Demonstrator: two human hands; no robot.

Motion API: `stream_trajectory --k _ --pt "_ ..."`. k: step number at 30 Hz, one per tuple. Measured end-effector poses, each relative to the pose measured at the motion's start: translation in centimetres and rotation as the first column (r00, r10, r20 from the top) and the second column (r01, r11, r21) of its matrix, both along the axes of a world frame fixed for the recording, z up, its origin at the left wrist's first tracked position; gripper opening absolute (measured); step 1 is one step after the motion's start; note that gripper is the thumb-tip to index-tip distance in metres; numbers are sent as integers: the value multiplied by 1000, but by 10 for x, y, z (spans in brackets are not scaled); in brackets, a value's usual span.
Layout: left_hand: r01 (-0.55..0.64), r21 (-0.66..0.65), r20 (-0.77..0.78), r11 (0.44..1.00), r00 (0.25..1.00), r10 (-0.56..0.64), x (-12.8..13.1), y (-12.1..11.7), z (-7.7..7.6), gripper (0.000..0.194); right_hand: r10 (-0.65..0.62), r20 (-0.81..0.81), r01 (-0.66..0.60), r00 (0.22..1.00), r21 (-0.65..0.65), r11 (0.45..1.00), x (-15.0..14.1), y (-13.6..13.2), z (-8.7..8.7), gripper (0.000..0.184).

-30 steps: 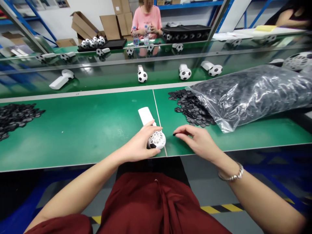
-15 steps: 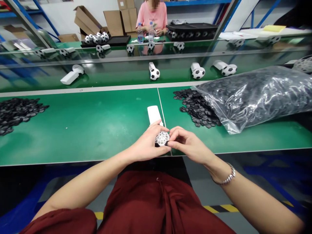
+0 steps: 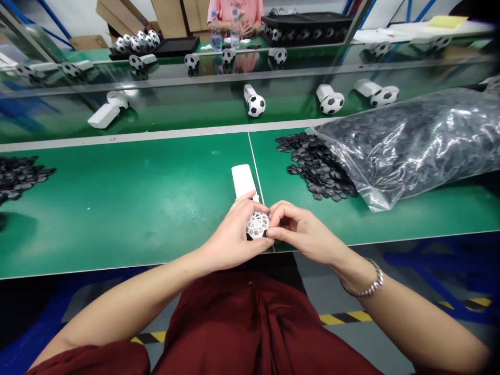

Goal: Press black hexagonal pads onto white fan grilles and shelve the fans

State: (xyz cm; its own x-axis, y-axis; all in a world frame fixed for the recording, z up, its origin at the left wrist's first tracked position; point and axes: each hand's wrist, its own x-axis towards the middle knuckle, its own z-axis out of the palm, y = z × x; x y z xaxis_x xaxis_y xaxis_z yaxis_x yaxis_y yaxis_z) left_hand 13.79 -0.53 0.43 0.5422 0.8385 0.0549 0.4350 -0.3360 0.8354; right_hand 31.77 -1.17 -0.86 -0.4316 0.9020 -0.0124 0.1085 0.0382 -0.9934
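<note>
- The white plastic piece with a lattice ball end and a flat rectangular end [image 3: 258,224] lies between the two hands, at the near edge of the glossy green work surface [image 3: 156,208].
- The left hand [image 3: 230,234] is curved around the ball end from the left, fingers along its far side and thumb along its near side, gripping it.
- The flat end points away from the person, beyond the left fingers.
- The right hand [image 3: 307,232] meets the ball's right edge with thumb and forefinger nearly together; a small black sliver [image 3: 266,233] shows at the thumb tip, but whether it is pinched or already seated, I cannot tell.
- Beyond the right hand, a heap of flat black plastic pieces [image 3: 320,166] lies at the mouth of a clear plastic bag [image 3: 414,146].
</note>
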Motion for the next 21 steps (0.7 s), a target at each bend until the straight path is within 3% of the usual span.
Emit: stream_trajectory --k 8,11,13,15,18,21 --pt "34 25 -24 999 999 -34 -1 2 0 34 -35 27 34 999 14 999 -4 -3 -5 18" --pt "104 3 -80 995 991 -103 -5 7 4 40 -147 176 122 973 146 982 14 5 -2 17" --pt "134 15 -94 991 987 -132 -8 7 4 42 -348 346 214 871 369 904 36 12 -2 15" --pt "94 65 -104 993 991 -87 -8 4 2 45 -529 495 206 690 566 798 60 17 -6 13" --pt "-27 139 -124 990 991 44 -6 -2 -1 49 -620 634 63 461 674 736 86 21 -17 18" --pt "-1 118 -101 993 995 14 -7 -2 0 46 -649 660 -89 379 724 684 96 23 -28 24"
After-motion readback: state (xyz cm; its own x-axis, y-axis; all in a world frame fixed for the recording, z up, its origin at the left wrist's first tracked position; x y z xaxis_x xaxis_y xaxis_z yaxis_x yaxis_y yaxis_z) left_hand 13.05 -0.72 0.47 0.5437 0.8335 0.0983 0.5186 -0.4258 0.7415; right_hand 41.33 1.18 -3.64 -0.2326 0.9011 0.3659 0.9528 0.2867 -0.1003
